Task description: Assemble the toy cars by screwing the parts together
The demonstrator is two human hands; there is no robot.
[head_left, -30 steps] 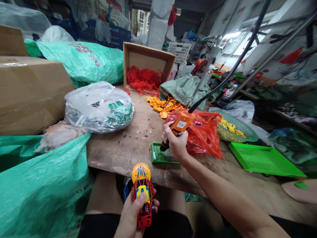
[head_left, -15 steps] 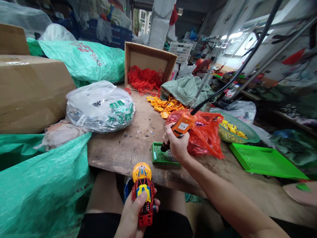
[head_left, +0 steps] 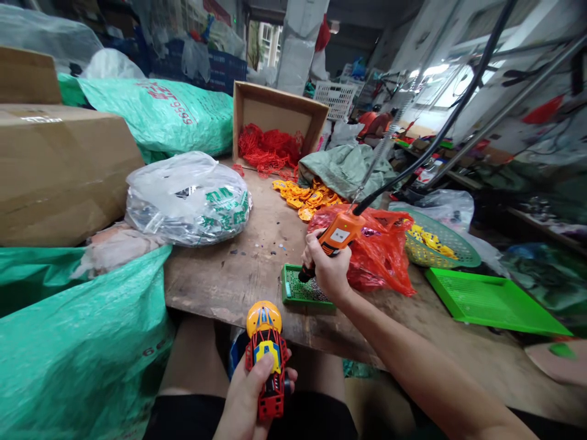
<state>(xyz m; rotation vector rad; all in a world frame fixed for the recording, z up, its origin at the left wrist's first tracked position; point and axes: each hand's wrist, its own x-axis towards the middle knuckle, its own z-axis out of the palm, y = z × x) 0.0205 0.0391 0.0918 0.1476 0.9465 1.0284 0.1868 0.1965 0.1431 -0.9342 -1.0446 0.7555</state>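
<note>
The left hand [head_left: 247, 400] holds a toy car [head_left: 266, 357] low over the lap, at 6 o'clock in the view, just off the near edge of the bench [head_left: 238, 275]. Its fingers [head_left: 263, 366] are wrapped around the red and yellow body, the thumb lying on top; the car's orange nose points toward 12 o'clock. The right hand [head_left: 328, 269] grips an orange electric screwdriver [head_left: 337, 235], fingers closed tight around its handle, with the dark tip angled down into a small green tray [head_left: 293, 287] that sits on the bench just past the toy car. A black cable [head_left: 440, 131] runs from the tool's rear up toward 1 o'clock.

Just behind the right hand, at 2 o'clock from it, lies a red plastic bag [head_left: 380, 250], touching the tool's side. Beyond that a green basket [head_left: 440, 244] carries yellow parts, and a flat green lid [head_left: 490, 296] lies at 3 o'clock. Orange pieces [head_left: 305, 195] are heaped toward 12 o'clock, in front of an open cardboard box [head_left: 275, 116] with red netting inside. A clear bag [head_left: 188, 198] rests at 10 o'clock, beside a large carton [head_left: 59, 171], and a green sack [head_left: 77, 348] fills the 8 o'clock corner
</note>
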